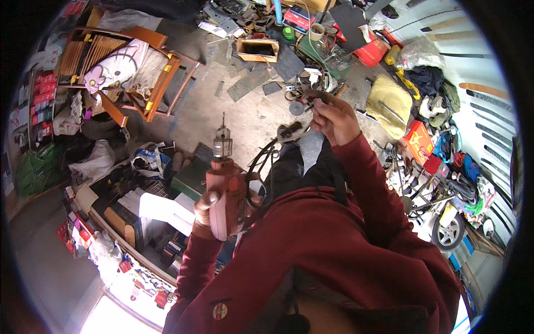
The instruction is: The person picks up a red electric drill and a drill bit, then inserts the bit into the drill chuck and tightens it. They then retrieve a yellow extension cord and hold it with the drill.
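Observation:
My left hand (204,210) is wrapped round a reddish-brown power drill (225,195). The drill points away from me, with a metal chuck (222,146) and a thin bit at its far end. A black cord (261,158) loops beside the drill, close to my dark trousers. Out in front on the right, my right hand (335,119) is raised with its fingers pinched together. Something small and dark shows at those fingertips, too unclear to name. Just left of them, a grey round disc (296,108) appears on the floor below.
A folded wooden chair (158,92) with a printed cloth lies at the far left. An open box (257,50) and scrap plates lie ahead. A yellow cushion (389,106), red box (418,139) and small wheel (448,232) are on the right. A cluttered bench (119,236) runs along the left.

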Demonstrator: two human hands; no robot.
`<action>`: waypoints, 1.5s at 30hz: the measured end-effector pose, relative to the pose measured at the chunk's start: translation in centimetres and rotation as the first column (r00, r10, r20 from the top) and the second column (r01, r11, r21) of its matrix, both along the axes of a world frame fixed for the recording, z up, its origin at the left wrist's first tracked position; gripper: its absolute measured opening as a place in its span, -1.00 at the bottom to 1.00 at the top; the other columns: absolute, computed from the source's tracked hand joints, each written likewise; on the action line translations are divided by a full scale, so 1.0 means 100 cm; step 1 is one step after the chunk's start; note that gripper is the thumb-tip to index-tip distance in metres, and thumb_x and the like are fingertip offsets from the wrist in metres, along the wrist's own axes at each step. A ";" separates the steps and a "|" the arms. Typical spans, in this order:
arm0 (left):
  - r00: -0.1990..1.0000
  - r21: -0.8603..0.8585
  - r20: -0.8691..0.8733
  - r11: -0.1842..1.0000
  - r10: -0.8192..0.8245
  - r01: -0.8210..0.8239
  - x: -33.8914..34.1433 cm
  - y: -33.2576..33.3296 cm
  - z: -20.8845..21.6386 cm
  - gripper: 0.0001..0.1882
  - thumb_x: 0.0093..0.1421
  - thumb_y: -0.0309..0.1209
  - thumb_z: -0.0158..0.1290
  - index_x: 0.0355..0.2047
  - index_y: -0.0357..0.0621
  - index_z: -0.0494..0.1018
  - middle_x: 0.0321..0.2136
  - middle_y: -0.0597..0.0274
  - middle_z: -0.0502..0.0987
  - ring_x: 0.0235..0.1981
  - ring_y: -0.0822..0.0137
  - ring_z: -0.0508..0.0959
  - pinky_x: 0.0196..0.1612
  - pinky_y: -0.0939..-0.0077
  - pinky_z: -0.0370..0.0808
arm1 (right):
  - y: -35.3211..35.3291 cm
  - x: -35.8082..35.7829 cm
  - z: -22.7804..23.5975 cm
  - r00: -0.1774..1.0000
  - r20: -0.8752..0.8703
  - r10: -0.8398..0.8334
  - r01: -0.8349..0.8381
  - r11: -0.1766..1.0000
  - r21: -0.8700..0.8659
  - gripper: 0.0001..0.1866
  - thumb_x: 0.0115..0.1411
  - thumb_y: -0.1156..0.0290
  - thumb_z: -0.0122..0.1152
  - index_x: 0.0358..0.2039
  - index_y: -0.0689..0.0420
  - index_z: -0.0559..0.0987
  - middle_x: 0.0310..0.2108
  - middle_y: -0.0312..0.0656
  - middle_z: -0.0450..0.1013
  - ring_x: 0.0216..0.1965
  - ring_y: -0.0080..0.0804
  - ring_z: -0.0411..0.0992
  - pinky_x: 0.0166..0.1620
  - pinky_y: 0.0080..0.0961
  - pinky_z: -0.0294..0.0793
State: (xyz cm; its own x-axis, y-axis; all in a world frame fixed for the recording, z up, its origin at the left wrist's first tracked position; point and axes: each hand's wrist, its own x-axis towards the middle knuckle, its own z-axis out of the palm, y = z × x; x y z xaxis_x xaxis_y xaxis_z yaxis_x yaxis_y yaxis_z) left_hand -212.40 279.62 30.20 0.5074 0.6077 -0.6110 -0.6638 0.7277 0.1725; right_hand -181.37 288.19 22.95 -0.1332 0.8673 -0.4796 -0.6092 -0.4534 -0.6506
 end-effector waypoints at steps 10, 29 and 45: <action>0.989 0.114 -0.145 0.993 0.005 0.012 0.017 0.003 0.008 -0.07 -0.09 -0.05 0.40 0.23 -0.04 0.23 -0.02 0.11 0.42 -0.06 -0.04 0.54 -0.24 0.09 0.57 | -0.038 -0.071 0.077 0.861 0.414 0.295 -0.447 0.827 0.340 -0.67 0.48 0.38 -0.01 0.13 0.26 0.53 -0.42 -0.34 0.52 -0.53 -0.77 0.28 -0.49 -0.74 0.25; 0.887 0.420 -0.457 0.864 -0.063 0.278 0.025 0.007 0.013 -0.15 -0.02 -0.05 0.34 0.19 -0.21 0.28 -0.18 0.09 0.53 -0.26 0.30 0.58 -0.17 0.40 0.56 | -0.015 -0.077 0.094 0.931 0.300 0.206 -0.297 0.907 0.298 -0.70 0.43 0.25 0.14 -0.04 0.24 0.52 -0.38 -0.24 0.50 -0.44 -0.65 0.39 -0.38 -0.69 0.40; 0.628 0.505 -0.771 0.701 0.103 0.505 0.032 0.017 0.020 -0.26 0.01 -0.37 0.40 0.18 -0.21 0.33 -0.11 0.17 0.52 -0.08 0.36 0.50 0.07 0.37 0.47 | -0.019 -0.074 0.089 0.962 -0.237 0.135 -0.130 0.991 0.037 -0.79 0.51 0.25 -0.02 0.00 0.05 0.49 -0.40 -0.33 0.40 -0.47 -0.61 0.31 -0.39 -0.55 0.33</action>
